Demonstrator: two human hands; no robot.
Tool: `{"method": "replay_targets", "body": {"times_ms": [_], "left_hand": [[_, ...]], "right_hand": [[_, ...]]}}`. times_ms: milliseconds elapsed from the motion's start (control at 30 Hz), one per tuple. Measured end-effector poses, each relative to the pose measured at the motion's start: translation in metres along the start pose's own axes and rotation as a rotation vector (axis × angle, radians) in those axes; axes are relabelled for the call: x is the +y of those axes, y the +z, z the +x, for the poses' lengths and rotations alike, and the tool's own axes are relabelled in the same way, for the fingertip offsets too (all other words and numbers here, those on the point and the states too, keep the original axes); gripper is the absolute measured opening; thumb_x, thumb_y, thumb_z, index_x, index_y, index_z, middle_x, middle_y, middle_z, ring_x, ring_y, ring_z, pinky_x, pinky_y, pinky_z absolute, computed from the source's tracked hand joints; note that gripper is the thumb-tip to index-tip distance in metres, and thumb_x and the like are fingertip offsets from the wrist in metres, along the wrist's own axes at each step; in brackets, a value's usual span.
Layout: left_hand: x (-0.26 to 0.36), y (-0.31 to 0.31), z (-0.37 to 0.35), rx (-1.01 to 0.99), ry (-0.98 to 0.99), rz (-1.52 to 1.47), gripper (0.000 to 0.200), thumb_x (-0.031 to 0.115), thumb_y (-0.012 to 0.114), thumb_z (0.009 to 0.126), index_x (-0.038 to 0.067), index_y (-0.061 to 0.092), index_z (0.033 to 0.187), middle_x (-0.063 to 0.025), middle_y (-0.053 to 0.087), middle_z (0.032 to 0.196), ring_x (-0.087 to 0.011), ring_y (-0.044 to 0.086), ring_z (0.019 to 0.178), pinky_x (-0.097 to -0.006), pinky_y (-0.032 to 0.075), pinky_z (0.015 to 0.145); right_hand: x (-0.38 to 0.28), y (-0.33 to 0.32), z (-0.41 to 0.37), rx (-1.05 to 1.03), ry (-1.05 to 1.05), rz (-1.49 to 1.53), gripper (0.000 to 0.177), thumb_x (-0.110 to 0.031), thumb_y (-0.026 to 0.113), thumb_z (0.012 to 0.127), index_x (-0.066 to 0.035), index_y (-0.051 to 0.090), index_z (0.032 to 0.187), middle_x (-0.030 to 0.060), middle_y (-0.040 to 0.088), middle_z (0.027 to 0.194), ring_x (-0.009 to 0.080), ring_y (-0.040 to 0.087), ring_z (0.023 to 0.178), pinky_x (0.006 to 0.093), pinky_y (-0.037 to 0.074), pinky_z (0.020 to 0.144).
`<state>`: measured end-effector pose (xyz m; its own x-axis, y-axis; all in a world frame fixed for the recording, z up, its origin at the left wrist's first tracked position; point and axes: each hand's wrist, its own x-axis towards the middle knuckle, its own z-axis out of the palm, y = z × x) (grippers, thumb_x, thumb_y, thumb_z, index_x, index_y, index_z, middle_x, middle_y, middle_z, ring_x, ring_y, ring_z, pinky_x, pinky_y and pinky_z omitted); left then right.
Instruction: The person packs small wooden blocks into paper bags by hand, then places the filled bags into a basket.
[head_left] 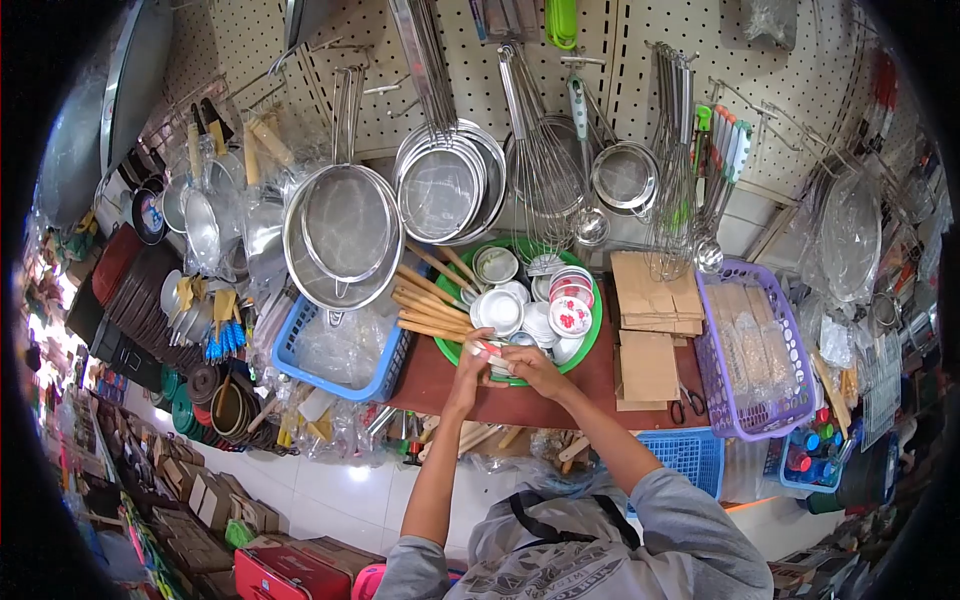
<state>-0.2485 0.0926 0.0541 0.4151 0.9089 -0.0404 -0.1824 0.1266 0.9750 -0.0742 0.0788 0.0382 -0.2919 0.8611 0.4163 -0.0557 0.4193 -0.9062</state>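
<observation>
My left hand [474,370] is closed around a small white-and-red item [488,350], its exact kind partly hidden by my fingers. From the other side, my right hand [535,368] grips the same item with bent fingers. Both hands are over the near rim of a green basin [599,325]. Inside the basin are several small white bowls [497,312] and a stack of bowls with red floral patterns [571,316]. Wooden handles [432,312] stick out over the basin's left side, close to my left hand.
The basin stands on a reddish-brown table [490,405]. To its left is a blue basket [383,372] with clear plastic; to its right lie cardboard pieces [648,366], scissors [687,404] and a purple basket [722,400]. Strainers [342,225] and whisks [548,180] hang low behind.
</observation>
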Motion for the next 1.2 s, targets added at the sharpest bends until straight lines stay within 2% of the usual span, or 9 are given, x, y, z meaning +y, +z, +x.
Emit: {"method": "replay_targets", "body": {"times_ms": [200, 300, 600, 700, 800, 833, 967, 1067, 1200], "left_hand": [[-0.011, -0.007, 0.006, 0.046, -0.010, -0.111, 0.071, 0.061, 0.047, 0.091, 0.013, 0.040, 0.143, -0.0018, 0.053, 0.088, -0.0087, 0.045, 0.062, -0.0369, 0.061, 0.056], [-0.010, -0.014, 0.009, -0.024, -0.055, -0.287, 0.074, 0.062, 0.047, 0.090, 0.010, 0.040, 0.142, -0.0028, 0.054, 0.093, -0.0089, 0.046, 0.062, -0.0363, 0.061, 0.051], [-0.008, -0.005, 0.002, -0.013, 0.104, 0.018, 0.063, 0.054, 0.045, 0.094, 0.009, 0.041, 0.138, -0.0052, 0.051, 0.099, -0.0095, 0.045, 0.059, -0.0314, 0.060, 0.048], [-0.006, -0.006, 0.004, 0.026, 0.027, -0.167, 0.061, 0.055, 0.044, 0.095, 0.009, 0.042, 0.137, -0.0057, 0.051, 0.096, -0.0105, 0.046, 0.059, -0.0322, 0.059, 0.046], [0.001, -0.011, 0.004, -0.059, -0.031, -0.314, 0.070, 0.062, 0.045, 0.092, 0.008, 0.041, 0.137, -0.0086, 0.057, 0.102, -0.0154, 0.058, 0.067, -0.0324, 0.057, 0.041], [-0.001, -0.011, 0.005, -0.034, -0.021, -0.271, 0.070, 0.063, 0.045, 0.092, 0.009, 0.041, 0.137, -0.0079, 0.056, 0.101, -0.0176, 0.061, 0.073, -0.0324, 0.057, 0.042], [-0.008, -0.010, 0.003, -0.026, 0.026, -0.106, 0.056, 0.047, 0.047, 0.098, 0.011, 0.038, 0.139, -0.0047, 0.051, 0.091, -0.0103, 0.047, 0.062, -0.0326, 0.059, 0.048], [-0.009, -0.010, 0.001, 0.026, 0.008, 0.012, 0.067, 0.060, 0.048, 0.092, 0.011, 0.041, 0.137, -0.0088, 0.054, 0.106, -0.0179, 0.063, 0.078, -0.0332, 0.059, 0.047], [-0.003, -0.012, 0.004, 0.012, -0.066, -0.181, 0.068, 0.063, 0.047, 0.092, 0.012, 0.040, 0.137, -0.0109, 0.057, 0.107, -0.0183, 0.064, 0.075, -0.0360, 0.060, 0.047]], "right_hand": [[-0.049, 0.006, 0.006, -0.035, 0.070, 0.104, 0.025, -0.019, 0.050, 0.089, 0.004, 0.058, 0.083, 0.0041, 0.052, 0.079, 0.0135, 0.049, 0.070, 0.0301, 0.038, 0.061], [-0.029, -0.001, 0.003, -0.085, 0.048, 0.018, 0.025, -0.020, 0.051, 0.089, 0.004, 0.059, 0.083, 0.0044, 0.053, 0.080, 0.0132, 0.050, 0.071, 0.0293, 0.038, 0.062], [-0.019, 0.006, 0.002, -0.052, -0.006, 0.081, 0.025, -0.020, 0.048, 0.089, -0.001, 0.058, 0.076, 0.0037, 0.055, 0.080, 0.0110, 0.051, 0.071, 0.0249, 0.039, 0.064], [-0.018, -0.001, -0.002, -0.127, 0.199, 0.074, 0.022, -0.018, 0.050, 0.088, 0.000, 0.062, 0.080, 0.0037, 0.059, 0.082, 0.0104, 0.052, 0.068, 0.0243, 0.040, 0.061], [-0.017, 0.008, 0.000, -0.105, 0.186, 0.039, 0.021, -0.015, 0.053, 0.091, -0.002, 0.056, 0.075, 0.0012, 0.052, 0.068, 0.0091, 0.045, 0.060, 0.0277, 0.036, 0.055], [-0.013, 0.009, 0.001, -0.106, 0.144, 0.012, 0.017, -0.014, 0.053, 0.090, -0.001, 0.062, 0.082, 0.0003, 0.051, 0.065, 0.0082, 0.045, 0.057, 0.0265, 0.037, 0.054], [-0.025, 0.012, 0.001, -0.079, 0.159, 0.027, 0.021, -0.013, 0.052, 0.090, -0.001, 0.068, 0.095, -0.0006, 0.052, 0.066, 0.0081, 0.048, 0.058, 0.0249, 0.040, 0.055], [-0.015, 0.008, 0.000, -0.128, 0.224, 0.075, 0.024, -0.016, 0.051, 0.090, 0.000, 0.068, 0.098, -0.0005, 0.054, 0.068, 0.0085, 0.049, 0.060, 0.0248, 0.041, 0.055], [-0.026, 0.014, 0.005, -0.113, 0.208, 0.113, 0.024, -0.020, 0.050, 0.089, -0.001, 0.064, 0.088, -0.0011, 0.050, 0.065, 0.0095, 0.046, 0.058, 0.0247, 0.038, 0.054]]}}
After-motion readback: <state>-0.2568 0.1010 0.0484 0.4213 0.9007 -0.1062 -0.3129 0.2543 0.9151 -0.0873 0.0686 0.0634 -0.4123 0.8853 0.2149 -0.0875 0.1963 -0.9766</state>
